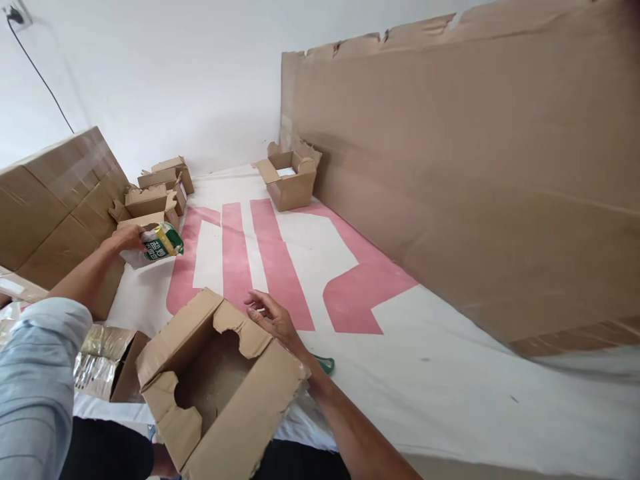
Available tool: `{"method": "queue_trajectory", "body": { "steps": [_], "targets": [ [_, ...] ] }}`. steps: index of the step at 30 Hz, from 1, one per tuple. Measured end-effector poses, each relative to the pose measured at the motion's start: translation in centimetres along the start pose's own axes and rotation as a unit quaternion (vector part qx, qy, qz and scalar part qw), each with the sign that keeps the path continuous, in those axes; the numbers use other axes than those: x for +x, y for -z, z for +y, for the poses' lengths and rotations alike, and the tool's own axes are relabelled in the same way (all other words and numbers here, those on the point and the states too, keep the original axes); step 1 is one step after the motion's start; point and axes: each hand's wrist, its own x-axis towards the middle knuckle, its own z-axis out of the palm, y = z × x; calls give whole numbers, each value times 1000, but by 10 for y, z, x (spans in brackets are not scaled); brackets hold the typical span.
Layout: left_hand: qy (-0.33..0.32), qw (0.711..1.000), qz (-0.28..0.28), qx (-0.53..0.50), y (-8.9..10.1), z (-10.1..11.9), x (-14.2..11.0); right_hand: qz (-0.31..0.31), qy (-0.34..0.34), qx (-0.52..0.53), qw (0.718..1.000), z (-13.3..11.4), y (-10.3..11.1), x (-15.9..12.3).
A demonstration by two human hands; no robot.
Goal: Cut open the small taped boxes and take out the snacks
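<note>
Where the view begins at the far left, a large taped brown cardboard carton point(55, 207) stands against the white wall, with a black cable point(40, 73) running down the wall above it. Just in front of it, the left hand point(126, 238) reaches out from a pale blue sleeve point(35, 373), its fingers closed around a white and green printed packet point(159, 244), which hangs just above the floor sheet beside a cluster of small open cardboard boxes point(155, 190). Nearer the person, an open brown cardboard box with notched flaps point(225, 387) lies tilted in the foreground, its mouth facing up and its inside bare. The right hand point(273, 317) rests at this box's far flap, fingers loosely curled and partly spread, holding nothing. A small green object point(326, 364) shows just beside the right wrist. Beyond, on the white floor sheet with broad pink shapes point(310, 267), another small open cardboard box point(290, 177) sits near the wall corner. A tall brown cardboard sheet with a torn top edge point(475, 173) fills the right side.
</note>
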Motion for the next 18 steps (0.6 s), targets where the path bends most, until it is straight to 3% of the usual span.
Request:
{"method": "queue_trajectory", "body": {
  "steps": [3, 7, 14, 18],
  "targets": [
    [79, 994, -39, 64, -11, -6, 17, 1, -7, -6, 1000, 4, 0, -1],
    [125, 986, -41, 103, -17, -6, 30, -4, -12, -8, 1000, 8, 1, -2],
    [168, 976, 65, 123, -19, 6, 20, -13, -16, 0, 1000, 8, -1, 0],
    [149, 977, 113, 100, -3, 26, 9, -19, -15, 5, 1000, 6, -2, 1]
  ]
}}
